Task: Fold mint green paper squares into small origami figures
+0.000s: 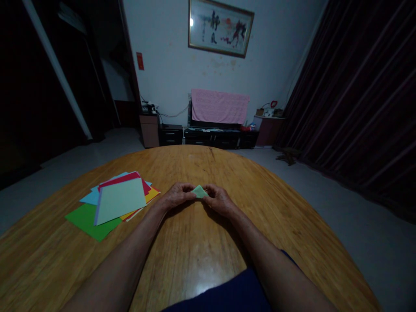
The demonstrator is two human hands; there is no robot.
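Dim room, pale wall, and ahead of you a round wooden bench (pixel 260 186) with a glossy top. Near its middle, between your hands, is a small light-green folded paper (pixel 199 191), its peak pointing away from you. Your left hand (pixel 178 195) pinches one side between thumb and fingers; your right hand (pixel 221 202) pinches the other. Cannot tell whether the paper touches the wood.

Handling, judged by eye: next to no weight, crisp along the folds, easily creased or torn if pulled. Best held lightly at the side corners, as you have it, with the peak free.

Left of your left forearm, loose sheets overlap: a pale mint sheet (pixel 121 200) uppermost, a green sheet (pixel 92 222) partly under it, red, orange and light blue edges showing. Farther off, a pink towel (pixel 221 106) hangs above a black cabinet (pixel 224 139).
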